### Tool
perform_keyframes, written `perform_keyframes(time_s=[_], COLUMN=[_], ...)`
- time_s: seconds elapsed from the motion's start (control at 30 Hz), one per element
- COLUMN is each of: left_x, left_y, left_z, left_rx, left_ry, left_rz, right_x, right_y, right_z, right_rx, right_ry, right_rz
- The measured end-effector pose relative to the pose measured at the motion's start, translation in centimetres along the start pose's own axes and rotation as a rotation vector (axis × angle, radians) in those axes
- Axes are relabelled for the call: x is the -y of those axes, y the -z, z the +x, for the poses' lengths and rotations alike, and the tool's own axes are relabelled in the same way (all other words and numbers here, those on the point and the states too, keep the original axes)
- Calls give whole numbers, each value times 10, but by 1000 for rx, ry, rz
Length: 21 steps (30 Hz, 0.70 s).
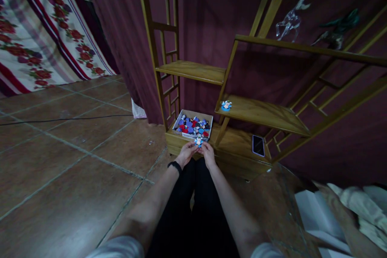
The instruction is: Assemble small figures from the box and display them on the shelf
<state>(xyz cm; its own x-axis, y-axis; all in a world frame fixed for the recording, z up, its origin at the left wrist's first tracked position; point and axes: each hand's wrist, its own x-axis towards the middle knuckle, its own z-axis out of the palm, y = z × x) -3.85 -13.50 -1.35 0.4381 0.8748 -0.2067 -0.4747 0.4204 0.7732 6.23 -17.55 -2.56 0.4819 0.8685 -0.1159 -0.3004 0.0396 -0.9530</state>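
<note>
Both my hands meet over my knees, just in front of a cardboard box. Between my left hand (186, 153) and my right hand (208, 154) is a small toy figurine (198, 142), white and pale with blue parts, and the fingers of both close on it. Right behind it, the open cardboard box (197, 114) holds many small figurines and round pieces in red, purple, blue and black. A similar figurine on a blue base (226, 105) stands at the left end of the middle shelf.
The wooden shelf unit (193, 71) rises before me, with the middle shelf (266, 115) at right. A phone (258, 145) lies on the lowest board. Glass deer (292, 20) and dark figure (338, 28) stand on top. At lower right are white boxes (317, 213) and a person's arm (341, 205).
</note>
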Motion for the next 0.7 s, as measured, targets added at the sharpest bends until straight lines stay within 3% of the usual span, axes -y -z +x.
perform_keyframes(time_s=[0.2, 0.7], left_x=[2, -1], left_y=[-6, 1], left_z=[0, 2], left_rx=[-1, -61], left_ry=[-5, -35], left_rz=[0, -7], right_x=[-8, -16], right_y=[2, -6], right_z=[4, 20], right_rx=[-51, -23], right_ry=[38, -7], right_rz=[-44, -178])
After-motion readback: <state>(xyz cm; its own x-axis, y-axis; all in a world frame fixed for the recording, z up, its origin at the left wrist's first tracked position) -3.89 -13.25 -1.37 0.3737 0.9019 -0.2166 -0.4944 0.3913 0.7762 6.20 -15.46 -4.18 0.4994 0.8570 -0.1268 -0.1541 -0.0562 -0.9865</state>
